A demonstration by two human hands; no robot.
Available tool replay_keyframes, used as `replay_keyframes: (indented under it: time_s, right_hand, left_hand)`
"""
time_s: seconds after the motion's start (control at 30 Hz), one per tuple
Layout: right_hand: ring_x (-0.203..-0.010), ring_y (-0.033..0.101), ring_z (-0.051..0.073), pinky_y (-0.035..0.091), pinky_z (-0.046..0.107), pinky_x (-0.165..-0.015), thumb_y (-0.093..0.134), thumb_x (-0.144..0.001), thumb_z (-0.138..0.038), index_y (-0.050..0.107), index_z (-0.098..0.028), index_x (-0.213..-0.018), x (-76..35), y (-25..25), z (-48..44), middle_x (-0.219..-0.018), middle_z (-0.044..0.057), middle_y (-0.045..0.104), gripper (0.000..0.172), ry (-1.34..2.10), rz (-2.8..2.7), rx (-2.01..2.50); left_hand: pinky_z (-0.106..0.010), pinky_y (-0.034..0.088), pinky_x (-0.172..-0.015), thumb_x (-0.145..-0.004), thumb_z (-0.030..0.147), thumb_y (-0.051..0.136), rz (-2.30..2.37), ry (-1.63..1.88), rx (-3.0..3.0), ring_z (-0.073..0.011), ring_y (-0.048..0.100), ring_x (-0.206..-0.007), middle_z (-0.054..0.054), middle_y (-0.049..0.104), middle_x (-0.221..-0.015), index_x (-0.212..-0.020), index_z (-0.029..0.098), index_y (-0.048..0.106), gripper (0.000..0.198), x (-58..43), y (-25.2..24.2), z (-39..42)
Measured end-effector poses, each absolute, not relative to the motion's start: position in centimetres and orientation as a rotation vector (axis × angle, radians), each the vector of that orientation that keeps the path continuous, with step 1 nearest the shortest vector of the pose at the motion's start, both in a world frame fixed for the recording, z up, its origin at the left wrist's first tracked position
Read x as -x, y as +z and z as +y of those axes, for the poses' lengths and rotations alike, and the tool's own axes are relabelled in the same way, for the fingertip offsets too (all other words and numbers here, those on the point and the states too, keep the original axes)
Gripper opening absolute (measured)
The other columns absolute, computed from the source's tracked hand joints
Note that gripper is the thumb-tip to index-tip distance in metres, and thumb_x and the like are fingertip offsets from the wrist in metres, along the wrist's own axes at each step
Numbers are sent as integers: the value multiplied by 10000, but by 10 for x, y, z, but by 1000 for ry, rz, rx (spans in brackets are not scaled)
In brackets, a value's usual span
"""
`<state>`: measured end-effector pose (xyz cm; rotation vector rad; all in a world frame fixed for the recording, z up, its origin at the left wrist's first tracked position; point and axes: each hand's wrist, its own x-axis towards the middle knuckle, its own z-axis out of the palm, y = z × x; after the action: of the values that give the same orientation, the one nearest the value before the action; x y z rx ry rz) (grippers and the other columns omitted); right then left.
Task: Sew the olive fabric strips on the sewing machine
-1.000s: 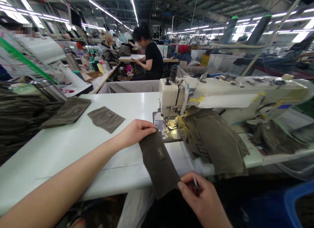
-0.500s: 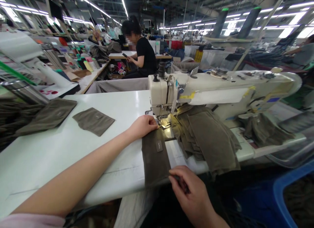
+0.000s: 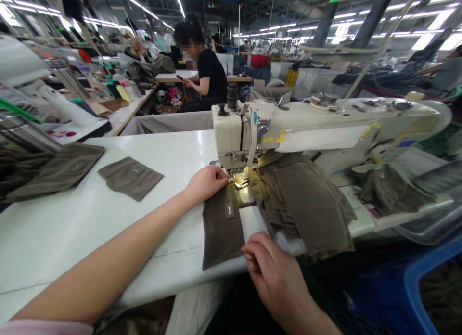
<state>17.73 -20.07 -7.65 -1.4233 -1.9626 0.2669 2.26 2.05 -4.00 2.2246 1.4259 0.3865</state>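
Observation:
A dark olive-brown fabric piece (image 3: 220,234) with a small label (image 3: 229,210) lies at the table's front edge, its far end by the presser foot of the sewing machine (image 3: 231,137). My left hand (image 3: 208,183) is closed, thumb and fingers pinching the far edge of this piece just left of the needle area. At the near right corner, my right hand (image 3: 277,277) has its fingers curled and pressed together, with the fingertips at the fabric's edge. Its other fingers are partly hidden behind the hand.
Right of the needle, several brown fabric pieces (image 3: 306,200) are heaped under the machine arm. One labelled piece (image 3: 132,177) lies on the white table (image 3: 173,152), and more fabric (image 3: 68,169) at far left. A blue bin (image 3: 411,287) stands lower right. A person (image 3: 211,75) sits beyond.
The view has shifted slightly, moving the scene left. The fabric's near end looks a little raised and its label shows more clearly. Both hands keep nearly the same places on it.

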Motion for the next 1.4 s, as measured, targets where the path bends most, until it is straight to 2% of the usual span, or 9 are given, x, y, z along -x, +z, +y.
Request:
replay_keyframes:
  time_s: [0.43, 0.97, 1.13, 1.2, 1.3, 1.4]
  right_hand:
    - [-758, 640, 173, 467, 269, -641, 450, -894, -51, 588, -204, -952, -176, -76, -200, -903, 42, 643, 214, 249, -1940, 1423]
    - [-735, 608, 165, 438, 260, -627, 483, -827, -25, 559, -213, -907, -176, -74, -196, -880, 22, 616, 218, 255, -1979, 1473]
    - [-741, 605, 159, 441, 252, -637, 501, -813, -17, 561, -215, -910, -176, -72, -196, -874, 14, 613, 228, 263, -1996, 1483]
    - [-750, 608, 162, 451, 256, -644, 492, -833, -28, 573, -213, -919, -175, -71, -196, -887, 22, 622, 220, 271, -1994, 1499]
    - [-777, 619, 175, 473, 273, -661, 485, -829, -21, 606, -202, -948, -176, -69, -198, -918, 38, 635, 249, 277, -1997, 1506]
    - [-824, 632, 193, 493, 288, -671, 484, -786, 5, 637, -191, -1015, -177, -69, -203, -970, 55, 649, 337, 283, -2033, 1488]
  left_hand:
    - [-290, 358, -595, -802, 412, 597, 1452, 388, -2217, -192, 599, -672, -26, 680, -680, -668, 201, 658, 256, -21, -41, 20]
    - [-283, 438, -647, -756, 353, 668, 1349, 419, -2133, -193, 648, -710, -23, 733, -747, -702, 197, 698, 168, -17, -43, 32]
    - [-292, 451, -665, -830, 385, 643, 1402, 362, -2254, -207, 652, -755, -54, 728, -819, -807, 179, 705, 216, -19, -36, 26]
    - [-323, 475, -702, -871, 374, 621, 1509, 333, -2432, -250, 661, -845, -106, 723, -948, -924, 155, 701, 239, -20, -29, 10]
    - [-429, 496, -837, -914, 249, 573, 1578, 333, -2812, -341, 629, -1046, -179, 682, -1120, -1091, 123, 673, 240, -19, -21, -27]
    - [-509, 419, -1058, -946, 198, 537, 1101, 360, -3061, -346, 555, -1236, -151, 653, -1283, -1169, 166, 676, 265, -12, -25, -68]
